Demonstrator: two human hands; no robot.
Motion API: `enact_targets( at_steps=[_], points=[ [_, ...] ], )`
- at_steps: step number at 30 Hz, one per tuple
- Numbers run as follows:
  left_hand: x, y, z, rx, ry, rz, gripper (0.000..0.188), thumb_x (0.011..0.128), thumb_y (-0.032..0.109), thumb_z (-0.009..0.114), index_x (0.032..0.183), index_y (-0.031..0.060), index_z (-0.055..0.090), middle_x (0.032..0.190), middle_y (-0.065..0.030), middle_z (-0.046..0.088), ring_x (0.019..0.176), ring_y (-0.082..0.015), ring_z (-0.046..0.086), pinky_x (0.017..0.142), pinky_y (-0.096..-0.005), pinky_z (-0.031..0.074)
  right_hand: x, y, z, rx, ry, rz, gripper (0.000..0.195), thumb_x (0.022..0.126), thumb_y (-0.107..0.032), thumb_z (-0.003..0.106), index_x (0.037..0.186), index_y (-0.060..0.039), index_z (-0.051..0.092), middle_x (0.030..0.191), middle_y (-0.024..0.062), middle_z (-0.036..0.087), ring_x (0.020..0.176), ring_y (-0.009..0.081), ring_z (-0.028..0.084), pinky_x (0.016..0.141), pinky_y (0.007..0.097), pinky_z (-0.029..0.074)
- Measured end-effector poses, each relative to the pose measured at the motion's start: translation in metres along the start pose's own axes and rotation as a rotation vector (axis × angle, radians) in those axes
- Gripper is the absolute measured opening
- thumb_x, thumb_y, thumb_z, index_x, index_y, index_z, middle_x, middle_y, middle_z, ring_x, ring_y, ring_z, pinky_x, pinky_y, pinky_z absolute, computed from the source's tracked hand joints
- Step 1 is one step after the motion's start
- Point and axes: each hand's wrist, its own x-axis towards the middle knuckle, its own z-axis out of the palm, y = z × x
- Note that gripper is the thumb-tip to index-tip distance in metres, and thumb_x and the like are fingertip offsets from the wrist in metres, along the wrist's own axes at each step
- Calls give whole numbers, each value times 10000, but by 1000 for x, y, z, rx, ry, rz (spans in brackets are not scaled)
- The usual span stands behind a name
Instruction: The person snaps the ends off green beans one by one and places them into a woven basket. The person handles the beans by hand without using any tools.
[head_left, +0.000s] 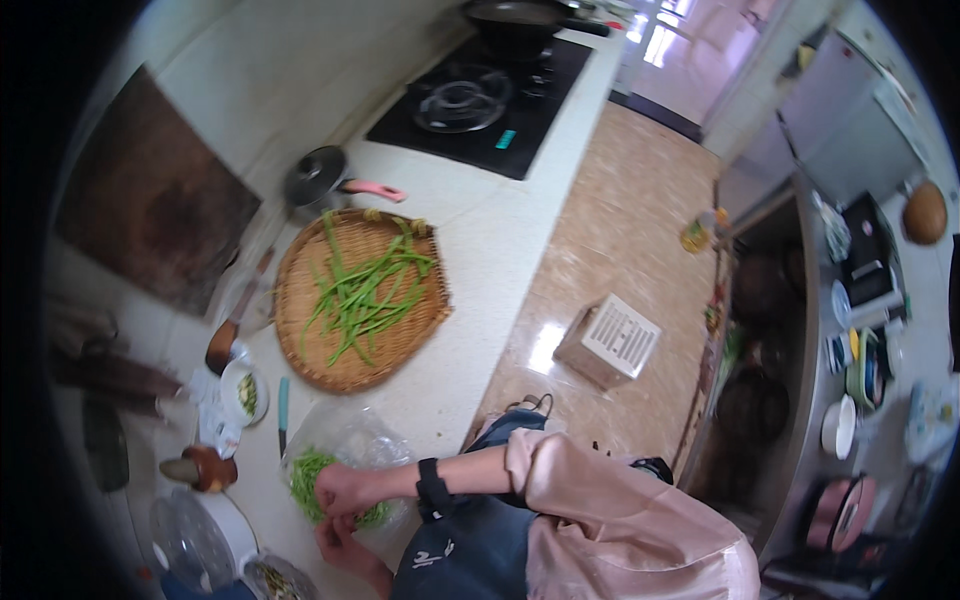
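Note:
My right hand (345, 489), with a black band on the wrist, is over a clear plastic bag (375, 439) on the counter. Cut green bean pieces (306, 480) lie in or on the bag under my hands. Just below it my left hand (341, 541) meets its fingertips; whether a bean is between them is hidden. Long green beans (367, 296) lie on a round woven bamboo tray (300, 352) beyond the bag. Beside the bag rests a knife with a teal handle (283, 401).
A white bowl (261, 390) holds chopped food. A mortar with pestle (214, 469) and a clear-lidded white container (240, 529) stand at the lower left. Farther off are a lidded pot with pink handle (319, 176), a gas hob (525, 142) and a wok (517, 30). A plastic stool (622, 337) stands on the floor.

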Motion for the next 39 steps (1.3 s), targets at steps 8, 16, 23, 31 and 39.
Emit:
enact_targets(
  at_steps=[8, 16, 23, 31, 39],
  points=[
    [-7, 4, -19, -16, -99, 70, 152, 864, 105, 648, 893, -41, 619, 732, -87, 620, 654, -152, 563, 602, -263, 464, 3, 16, 20, -33, 36, -81, 233, 675, -28, 593, 465, 13, 499, 434, 97, 538, 433, 147, 609, 377, 261, 438],
    [-10, 1, -50, 230, -130, 205, 101, 869, 48, 563, 923, -37, 568, 755, -72, 565, 686, -144, 518, 625, -292, 442, 21, 46, 64, -308, 218, -224, 184, 569, -143, 662, 549, 1, 548, 495, 158, 499, 432, 235, 501, 420, 347, 372],
    [1, -20, -75, 52, -177, 139, 68, 816, 4, 574, 882, 2, 589, 697, -60, 574, 654, -96, 525, 610, -258, 447, 19, 20, 81, -398, 181, 134, 147, 688, -124, 686, 696, -14, 589, 586, 45, 575, 526, 105, 549, 473, 266, 438],
    [-1, -20, -93, -204, -230, 28, 69, 820, 28, 606, 778, -9, 568, 616, -67, 558, 533, -113, 506, 518, -282, 408, 5, 1, 99, -109, 104, 251, 107, 782, -77, 631, 751, -12, 552, 655, 15, 574, 530, 77, 542, 460, 209, 409],
    [0, -18, -63, -530, -346, -129, 79, 878, 34, 581, 817, -12, 562, 689, -21, 583, 595, -90, 559, 527, -234, 452, -10, -11, 62, 186, -9, 323, 54, 862, -89, 579, 852, -41, 557, 651, 7, 571, 521, 50, 497, 438, 173, 345]
  ],
)
